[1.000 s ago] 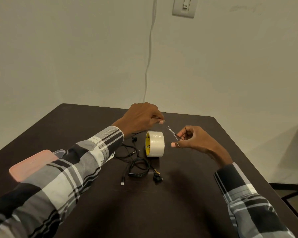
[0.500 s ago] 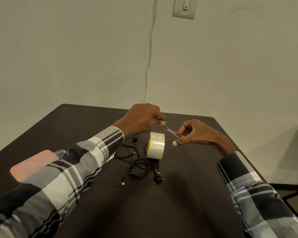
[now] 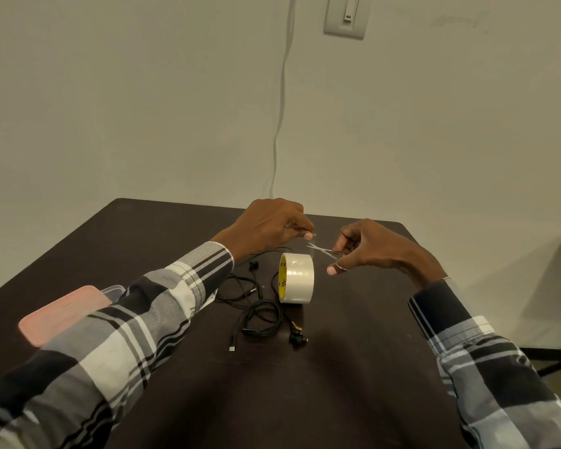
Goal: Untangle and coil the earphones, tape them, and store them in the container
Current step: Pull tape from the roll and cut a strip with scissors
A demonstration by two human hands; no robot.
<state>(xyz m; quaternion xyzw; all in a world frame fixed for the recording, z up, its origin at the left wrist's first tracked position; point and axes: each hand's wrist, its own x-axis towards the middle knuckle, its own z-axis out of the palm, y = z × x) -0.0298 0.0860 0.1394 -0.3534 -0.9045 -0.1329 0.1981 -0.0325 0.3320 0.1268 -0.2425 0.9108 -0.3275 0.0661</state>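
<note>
A roll of clear tape (image 3: 297,278) stands on edge in the middle of the dark table (image 3: 353,367). My left hand (image 3: 269,226) pinches the free end of the tape strip above the roll. My right hand (image 3: 366,246) grips small scissors (image 3: 321,250), blades open at the strip. Black earphones lie on the table: one coiled bundle (image 3: 261,319) in front of the roll, a looser tangle (image 3: 240,283) to the left. A clear container with a pink lid (image 3: 62,314) sits at the far left, partly hidden by my left sleeve.
A white cable (image 3: 280,102) runs down the wall behind the table, below a wall switch (image 3: 346,16). The table's right edge (image 3: 434,264) lies close to my right wrist. A dark frame (image 3: 554,361) stands on the floor at the right.
My right hand has risen and moved left, bringing the scissors up to the tape strip. My left hand has barely moved, still holding the strip's end.
</note>
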